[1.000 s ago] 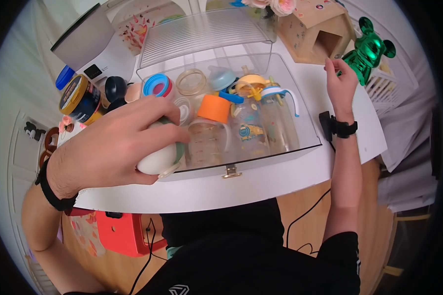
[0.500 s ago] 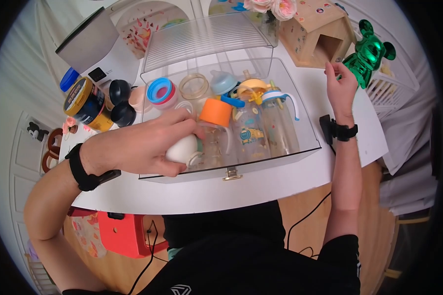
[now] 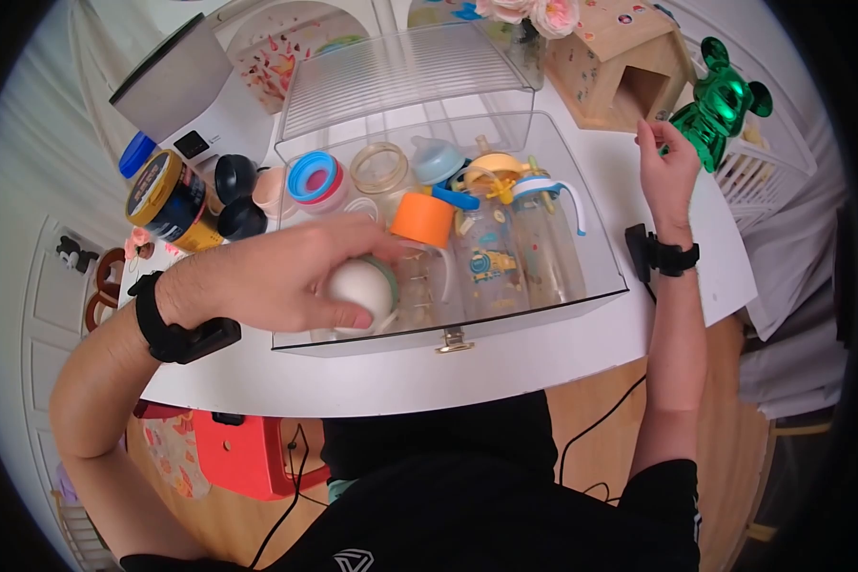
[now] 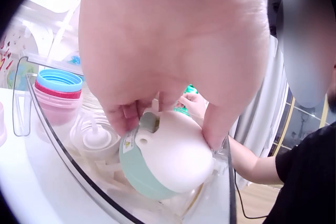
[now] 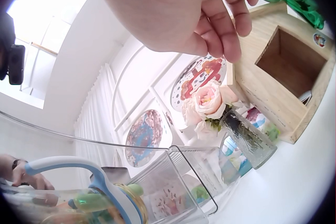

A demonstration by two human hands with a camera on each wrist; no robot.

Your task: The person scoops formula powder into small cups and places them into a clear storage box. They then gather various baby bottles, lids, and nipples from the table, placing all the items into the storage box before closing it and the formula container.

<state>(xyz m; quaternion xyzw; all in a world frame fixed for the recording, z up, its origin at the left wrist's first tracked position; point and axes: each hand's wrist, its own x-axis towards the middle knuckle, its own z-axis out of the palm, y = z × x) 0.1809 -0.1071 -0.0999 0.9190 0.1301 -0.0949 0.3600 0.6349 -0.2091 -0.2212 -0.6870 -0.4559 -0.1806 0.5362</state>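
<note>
My left hand (image 3: 276, 272) reaches over the front left corner of a clear plastic box (image 3: 562, 307). It holds a white domed cup (image 4: 178, 150) with a mint green band, thumb on one side and fingers on the other. The cup lies tilted low inside the box, beside a clear bottle (image 3: 419, 286) with an orange cap (image 3: 422, 220). A pale lid with a spout (image 4: 97, 137) sits close to the cup in the left wrist view. Raised at the right, my right hand (image 3: 670, 162) has loosely bent fingers and holds nothing, near a shiny green figure (image 3: 720, 105).
The ridged clear lid (image 3: 410, 76) stands raised behind the box. More bottles (image 3: 491, 257) and stacked pink-and-blue rings (image 3: 315, 181) fill it. A yellow-lidded tub (image 3: 170, 200) and black round pieces (image 3: 241, 217) stand left; a wooden house (image 3: 629, 67) and flower vase (image 5: 249, 134) behind.
My left hand has moved right and down into the box with the white cup, which has turned so its dome faces up. The right hand has stayed nearly still.
</note>
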